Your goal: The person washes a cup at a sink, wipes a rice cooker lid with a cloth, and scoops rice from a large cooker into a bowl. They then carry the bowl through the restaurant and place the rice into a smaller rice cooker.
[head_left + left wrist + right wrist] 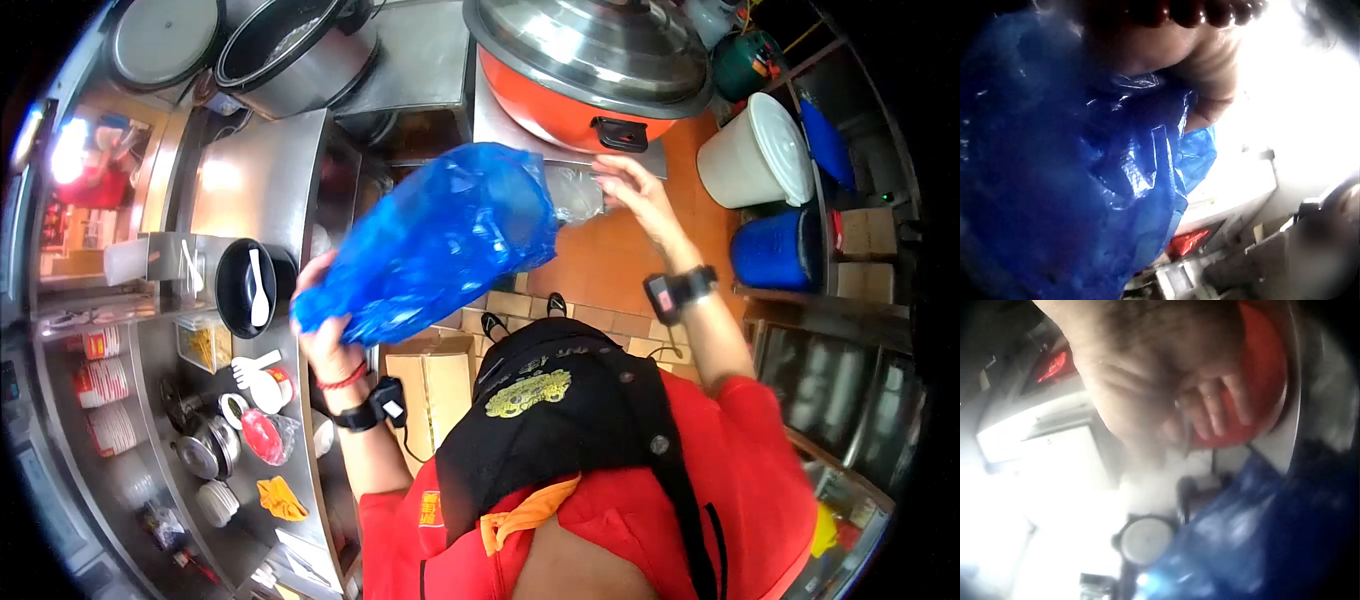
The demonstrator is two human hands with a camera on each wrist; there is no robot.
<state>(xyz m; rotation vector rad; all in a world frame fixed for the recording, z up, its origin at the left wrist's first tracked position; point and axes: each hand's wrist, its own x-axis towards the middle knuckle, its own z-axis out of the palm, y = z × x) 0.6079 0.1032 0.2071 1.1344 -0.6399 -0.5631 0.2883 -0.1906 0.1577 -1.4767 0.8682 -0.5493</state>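
In the head view a blue plastic bag (pixel 450 235), crinkled and shiny, stretches out in front of my body. My left hand (pixel 325 330) grips its lower left end, fingers curled into the film; the left wrist view shows the bag (pixel 1129 175) bunched below that hand (pixel 1166 53). My right hand (pixel 640 195) is beyond the bag's other end, fingers spread and slightly bent. Clear plastic (pixel 575 193) shows between the blue bag and those fingertips. In the right wrist view the right hand (pixel 1160 375) looks blurred, with nothing visible between its fingers.
A large orange pot (pixel 560 95) with a metal lid stands ahead. On the left, a steel counter (pixel 255 180) holds a black bowl (pixel 245 290) with a white spoon. A white bucket (pixel 750 155) and a blue drum (pixel 770 250) stand right. A cardboard box (pixel 430 390) sits below.
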